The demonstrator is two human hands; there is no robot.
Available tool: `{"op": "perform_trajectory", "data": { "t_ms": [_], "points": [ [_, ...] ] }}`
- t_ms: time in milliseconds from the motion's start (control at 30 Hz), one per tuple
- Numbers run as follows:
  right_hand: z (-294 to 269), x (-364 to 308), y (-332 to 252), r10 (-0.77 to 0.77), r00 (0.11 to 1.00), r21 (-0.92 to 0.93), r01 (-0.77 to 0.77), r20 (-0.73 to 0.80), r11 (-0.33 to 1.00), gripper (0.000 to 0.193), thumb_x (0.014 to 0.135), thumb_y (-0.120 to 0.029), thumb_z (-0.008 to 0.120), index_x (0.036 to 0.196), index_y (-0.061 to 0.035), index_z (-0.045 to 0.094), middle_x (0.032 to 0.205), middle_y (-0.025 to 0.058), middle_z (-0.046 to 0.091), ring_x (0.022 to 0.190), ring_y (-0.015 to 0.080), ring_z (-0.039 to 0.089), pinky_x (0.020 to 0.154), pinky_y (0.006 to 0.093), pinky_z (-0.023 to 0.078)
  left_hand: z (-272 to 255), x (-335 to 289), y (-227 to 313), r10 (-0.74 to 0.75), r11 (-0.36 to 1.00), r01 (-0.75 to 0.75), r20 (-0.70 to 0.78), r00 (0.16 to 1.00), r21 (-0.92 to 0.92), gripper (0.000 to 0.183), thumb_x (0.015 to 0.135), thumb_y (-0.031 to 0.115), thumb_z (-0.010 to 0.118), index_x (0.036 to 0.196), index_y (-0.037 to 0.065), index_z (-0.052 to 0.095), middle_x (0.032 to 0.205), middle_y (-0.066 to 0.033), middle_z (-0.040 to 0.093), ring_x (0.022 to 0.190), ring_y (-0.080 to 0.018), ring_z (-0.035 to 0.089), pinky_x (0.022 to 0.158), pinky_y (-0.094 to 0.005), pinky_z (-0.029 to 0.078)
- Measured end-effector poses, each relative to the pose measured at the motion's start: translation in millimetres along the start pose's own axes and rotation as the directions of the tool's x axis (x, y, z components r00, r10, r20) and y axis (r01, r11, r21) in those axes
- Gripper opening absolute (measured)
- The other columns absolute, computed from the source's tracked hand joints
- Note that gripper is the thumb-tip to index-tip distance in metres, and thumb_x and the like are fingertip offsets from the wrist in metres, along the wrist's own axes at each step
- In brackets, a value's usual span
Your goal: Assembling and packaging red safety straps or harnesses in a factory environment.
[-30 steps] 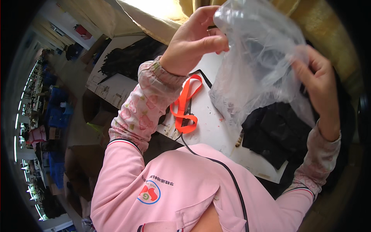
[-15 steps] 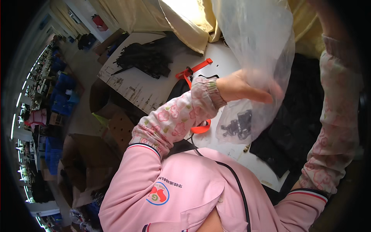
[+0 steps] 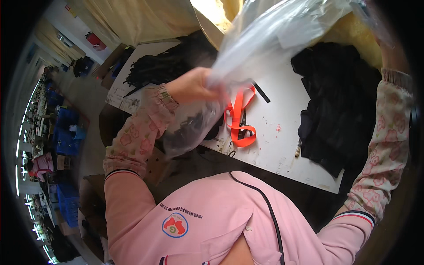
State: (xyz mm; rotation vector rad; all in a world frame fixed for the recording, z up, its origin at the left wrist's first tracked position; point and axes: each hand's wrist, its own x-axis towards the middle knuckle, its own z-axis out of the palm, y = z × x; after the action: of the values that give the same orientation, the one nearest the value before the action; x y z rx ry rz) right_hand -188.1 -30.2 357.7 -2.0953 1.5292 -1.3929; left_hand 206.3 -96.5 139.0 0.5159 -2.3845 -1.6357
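A large clear plastic bag (image 3: 274, 46) stretches from the left middle to the upper right. My left hand (image 3: 192, 86) is closed round its gathered lower part. Below that hand, the bag's bottom bulges with small black pieces (image 3: 190, 126), blurred through the film. At the upper right edge my right hand (image 3: 391, 55) is at the bag's other end, which hangs raised from it; its fingers are mostly hidden. An orange strap (image 3: 238, 117) lies looped on the white table (image 3: 278, 150), just right of my left hand. Near it is a short black strip (image 3: 261, 92).
Folded black fabric (image 3: 338, 110) covers the table's right side, with a small brush-like tool (image 3: 298, 149) beside it. Black strips (image 3: 154, 68) are piled at the far left. Yellow curtains (image 3: 145, 20) hang behind. Blue crates (image 3: 66, 132) stand on the floor to the left.
My left hand has moved left and toward me, carrying the bag's filled bottom off the table's middle. The bag now slants up to the right, and the orange strap lies uncovered.
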Motion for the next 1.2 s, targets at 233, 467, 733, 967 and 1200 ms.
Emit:
{"op": "perform_trajectory", "data": {
  "t_ms": [233, 467, 733, 967, 1200],
  "points": [
    [38, -94, 19, 0.408, 0.896, 0.315, -0.341, -0.177, 0.886, 0.031, 0.086, -0.021, 0.059, 0.111, -0.0025, 0.062, 0.105, 0.0034, 0.061, 0.098, 0.0114, 0.056, 0.089, 0.0244, 0.041, -87, 10, -36, 0.358, 0.933, -0.188, -0.727, 0.587, 0.308, 0.017, 0.079, 0.009, 0.061, 0.094, 0.002, 0.057, 0.081, -0.0038, 0.059, 0.071, -0.0112, 0.055, 0.066, -0.0263, 0.045],
    [158, -262, 42, 0.695, 0.717, 0.725, -0.502, 0.045, 0.471, 0.018, 0.084, -0.021, 0.059, 0.095, -0.007, 0.058, 0.068, -0.0014, 0.057, 0.042, 0.0036, 0.046, 0.031, 0.0168, 0.029, -107, 83, 27, 0.479, 0.63, -0.743, -0.64, 0.601, -0.226, 0.047, 0.081, -0.01, 0.037, 0.126, -0.002, 0.043, 0.079, -0.0007, 0.05, 0.061, -0.008, 0.048, 0.053, -0.0205, 0.04],
    [300, -322, 102, 0.372, 0.457, 0.513, -0.856, 0.808, -0.063, 0.021, 0.086, -0.023, 0.054, 0.089, -0.0023, 0.059, 0.068, 0.0041, 0.059, 0.054, 0.0099, 0.056, 0.048, 0.0227, 0.045, 54, 115, 72, 0.495, 0.274, -0.375, -0.205, 0.845, -0.886, 0.033, 0.086, 0.009, 0.061, 0.118, 0.002, 0.055, 0.081, -0.0023, 0.056, 0.073, -0.0115, 0.057, 0.081, -0.0341, 0.053],
    [190, -272, 133, 0.584, 0.778, 0.854, -0.451, 0.233, 0.26, 0.018, 0.091, -0.011, 0.049, 0.1, 0.0015, 0.058, 0.085, 0.0056, 0.063, 0.075, 0.0113, 0.062, 0.069, 0.0239, 0.052, 104, 75, -34, 0.447, 0.889, -0.448, -0.037, 0.894, -0.095, 0.021, 0.071, 0.019, 0.07, 0.084, 0.007, 0.057, 0.073, -0.006, 0.058, 0.066, -0.0242, 0.057, 0.061, -0.035, 0.047],
    [237, -298, 64, 0.652, 0.691, 0.724, -0.617, 0.312, 0.308, 0.019, 0.087, 0.0, 0.048, 0.102, 0.0017, 0.059, 0.089, 0.0046, 0.065, 0.075, 0.0083, 0.061, 0.068, 0.0216, 0.05, 152, 66, -89, 0.032, 0.78, -0.109, -0.135, 0.99, -0.616, 0.034, 0.079, 0.011, 0.065, 0.104, 0.006, 0.043, 0.095, -0.0042, 0.05, 0.094, -0.016, 0.052, 0.082, -0.0286, 0.044]
  ]
}}
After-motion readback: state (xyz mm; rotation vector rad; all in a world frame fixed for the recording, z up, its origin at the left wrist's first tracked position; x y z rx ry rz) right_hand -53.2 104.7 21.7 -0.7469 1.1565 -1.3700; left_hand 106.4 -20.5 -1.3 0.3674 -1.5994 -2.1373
